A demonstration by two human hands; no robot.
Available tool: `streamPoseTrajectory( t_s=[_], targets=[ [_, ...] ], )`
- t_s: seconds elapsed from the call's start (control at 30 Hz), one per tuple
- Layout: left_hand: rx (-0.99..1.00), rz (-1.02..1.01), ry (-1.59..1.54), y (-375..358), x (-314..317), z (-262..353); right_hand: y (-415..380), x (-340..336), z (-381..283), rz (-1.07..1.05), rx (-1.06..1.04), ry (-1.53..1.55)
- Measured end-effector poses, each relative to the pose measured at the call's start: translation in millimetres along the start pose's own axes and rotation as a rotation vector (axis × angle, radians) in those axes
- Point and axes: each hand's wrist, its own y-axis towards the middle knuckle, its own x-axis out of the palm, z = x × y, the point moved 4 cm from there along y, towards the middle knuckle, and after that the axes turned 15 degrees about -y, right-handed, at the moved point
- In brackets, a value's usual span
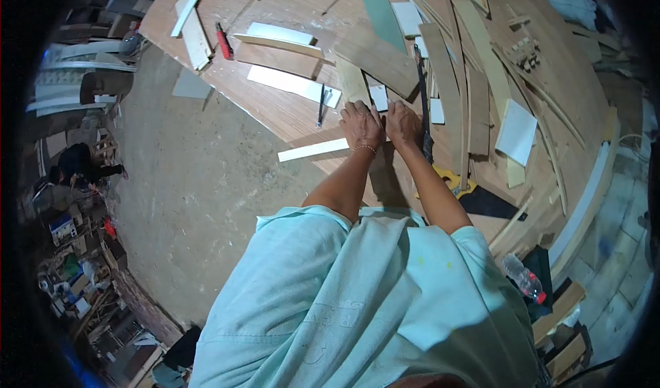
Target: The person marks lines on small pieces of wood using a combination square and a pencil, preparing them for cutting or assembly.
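My left hand [362,125] and my right hand [403,122] are close together over the wooden worktable, fingers curled down. What they grip is hidden under the fingers. Just beyond them, in the gap, lies a small white piece [379,98]. A white strip [313,150] reaches out to the left from beside my left wrist. Beyond the left hand is a pale wooden board [353,82]. A long dark narrow tool [422,92] runs along the right side of my right hand. Near my right forearm lies a handsaw [489,202] with a yellow handle.
A red utility knife [223,41], a black pen-like tool [321,106] and white-faced strips [285,82] lie to the left. Long wooden strips [450,99] and a white panel [516,132] crowd the right. A plastic bottle [524,278] is at lower right. A person [79,164] sits far left.
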Motion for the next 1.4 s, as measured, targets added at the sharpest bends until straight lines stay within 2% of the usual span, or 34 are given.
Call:
streamPoseTrajectory(
  t_s=[0.13, 0.2, 0.3, 0.4, 0.43, 0.47, 0.53, 0.57, 0.63, 0.8, 0.87, 1.0, 1.2, 1.33, 1.4],
  targets=[
    [0.03, 0.073, 0.005, -5, 0, -2, -1, 2, 3, -0.067, 0.019, -0.061],
    [0.038, 0.088, -0.013, -6, 0, -3, -4, -6, 0, -0.208, 0.063, -0.06],
    [0.111, 0.166, -0.064, -9, -2, -6, 0, -1, 3, -0.166, 0.026, -0.019],
    [0.318, 0.125, -0.192, -24, -17, -14, -3, -11, 0, -0.132, -0.022, 0.032],
    [0.372, 0.046, -0.2, -28, -19, -21, -2, -17, -6, -0.176, 0.018, -0.027],
    [0.364, 0.074, -0.204, -32, -24, -30, -4, -26, -14, -0.094, -0.025, -0.011],
    [0.483, -0.034, -0.145, -40, -28, -40, 5, -16, -22, -0.023, -0.093, 0.024],
    [0.511, 0.025, -0.158, -41, -31, -47, 9, -9, -27, -0.019, -0.105, 0.022],
    [0.493, 0.021, -0.194, -37, -34, -63, 13, -12, -45, 0.027, -0.193, -0.017],
    [0.387, 0.061, -0.232, -19, -64, -92, 21, -12, -104, 0.026, -0.253, -0.009],
    [0.409, 0.097, -0.233, -7, -80, -107, 22, -12, -137, 0.067, -0.34, 0.013],
    [0.421, 0.125, -0.3, 34, -120, -143, 39, 5, -202, 0.136, -0.367, 0.047],
    [0.422, 0.185, -0.31, 108, -182, -211, 58, 14, -321, -0.025, -0.415, 0.024],
    [0.237, 0.176, -0.266, 145, -205, -256, 76, 34, -370, 0.011, -0.437, 0.002],
    [0.242, 0.258, -0.292, 151, -217, -268, 85, 35, -395, 0.058, -0.49, 0.01]
  ],
)
